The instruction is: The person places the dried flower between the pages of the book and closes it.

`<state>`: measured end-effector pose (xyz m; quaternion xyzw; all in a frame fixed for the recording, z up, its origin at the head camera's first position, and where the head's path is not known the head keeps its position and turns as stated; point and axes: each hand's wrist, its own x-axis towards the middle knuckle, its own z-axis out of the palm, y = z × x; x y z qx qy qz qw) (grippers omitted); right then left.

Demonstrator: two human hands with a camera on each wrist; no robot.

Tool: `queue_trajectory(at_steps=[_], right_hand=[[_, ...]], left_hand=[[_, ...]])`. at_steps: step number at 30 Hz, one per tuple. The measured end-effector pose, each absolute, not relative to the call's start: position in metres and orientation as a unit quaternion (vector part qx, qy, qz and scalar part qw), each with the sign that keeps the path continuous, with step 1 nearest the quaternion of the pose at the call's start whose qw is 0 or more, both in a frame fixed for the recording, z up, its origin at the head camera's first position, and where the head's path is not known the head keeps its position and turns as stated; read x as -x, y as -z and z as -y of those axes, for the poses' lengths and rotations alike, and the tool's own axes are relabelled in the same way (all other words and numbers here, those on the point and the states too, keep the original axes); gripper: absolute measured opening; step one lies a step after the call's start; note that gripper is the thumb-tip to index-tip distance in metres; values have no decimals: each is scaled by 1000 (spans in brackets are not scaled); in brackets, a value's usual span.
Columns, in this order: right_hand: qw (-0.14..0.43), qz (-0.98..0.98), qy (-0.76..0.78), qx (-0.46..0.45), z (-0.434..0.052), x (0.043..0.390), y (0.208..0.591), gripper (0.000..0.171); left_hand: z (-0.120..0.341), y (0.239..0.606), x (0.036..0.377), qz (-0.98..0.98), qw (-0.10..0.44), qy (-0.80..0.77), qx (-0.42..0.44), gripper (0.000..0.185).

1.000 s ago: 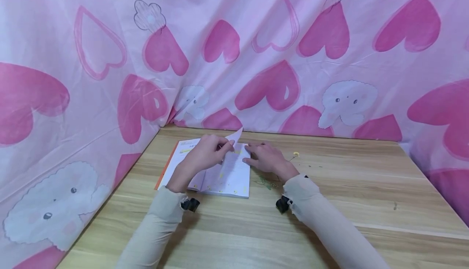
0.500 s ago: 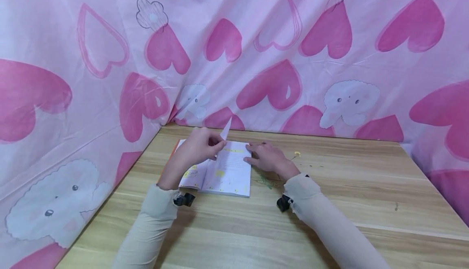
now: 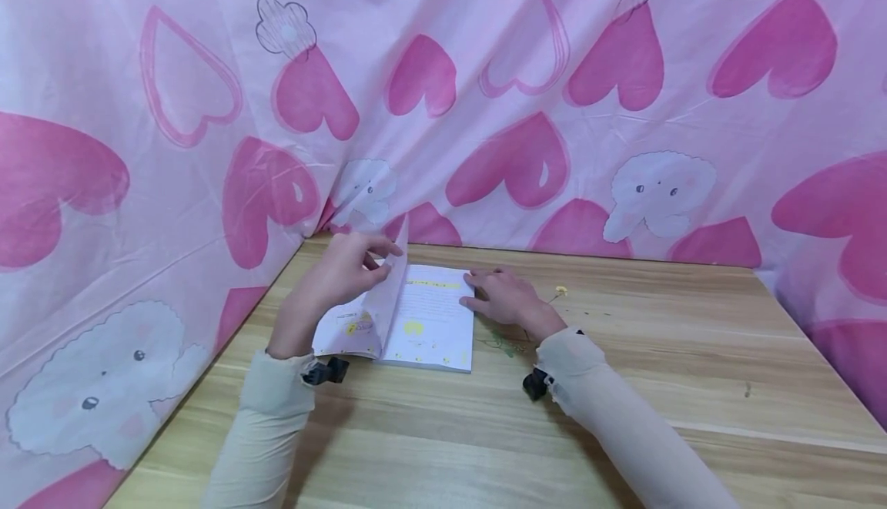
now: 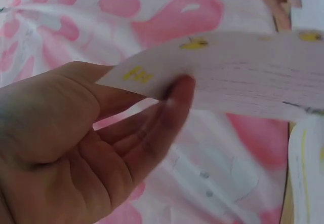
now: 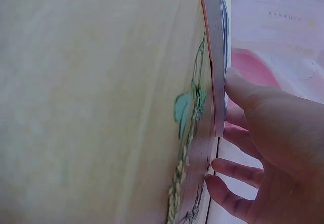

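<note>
Open white paperback book with yellow highlights and an orange cover edge (image 3: 430,324) lies flat on the light wood-grain table (image 3: 624,416), at about 11 o'clock from table centre, close to the far-left corner. Left hand (image 3: 346,270) pinches one thin printed page (image 3: 391,289) between thumb and fingertips; the page stands nearly upright over the spine, top corner raised at 12 o'clock. Left wrist view confirms it: the page (image 4: 243,77) curves across the fingertips (image 4: 179,89), thumb on top, rest of the fingers loosely bent. Right hand (image 3: 502,297) rests spread and flat on the book's right-hand page, at its 3 o'clock edge, fingers straight, gripping nothing. Right wrist view shows the book's page block edge (image 5: 217,57) just ahead of the thumb, right hand's fingers (image 5: 238,171) extended, plus green plant-like marks on the table surface (image 5: 185,110) just beside the book. Small yellow speck (image 3: 560,291) on the table at 3 o'clock of the right hand, near but apart. Pink heart-print cloth (image 3: 527,108) walls the table at 12 and 9 o'clock; book's left edge is near the cloth on the 9 o'clock side, tight there. Bare tabletop runs from 3 through 6 o'clock of the book. Both forearms in cream sleeves (image 3: 624,424).
</note>
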<state>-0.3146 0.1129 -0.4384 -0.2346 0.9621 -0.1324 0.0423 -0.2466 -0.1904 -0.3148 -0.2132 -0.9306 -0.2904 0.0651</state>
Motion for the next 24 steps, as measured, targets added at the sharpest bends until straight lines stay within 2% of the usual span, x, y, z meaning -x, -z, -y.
queue_trajectory(at_steps=[7,14,19,24], right_hand=[[43,-961,134,237,-114,314,438,69],[41,-960,136,240,-114,313,439,69],[40,-960,136,243,-114,312,439,68],[39,-959,140,242,-114,311,439,68]], left_hand=[[215,310,246,946,66,277,152,23],[234,314,250,949,31,306,67,23],[245,322,254,955,-1,294,34,26],[251,333,263,958,0,288,18,24]])
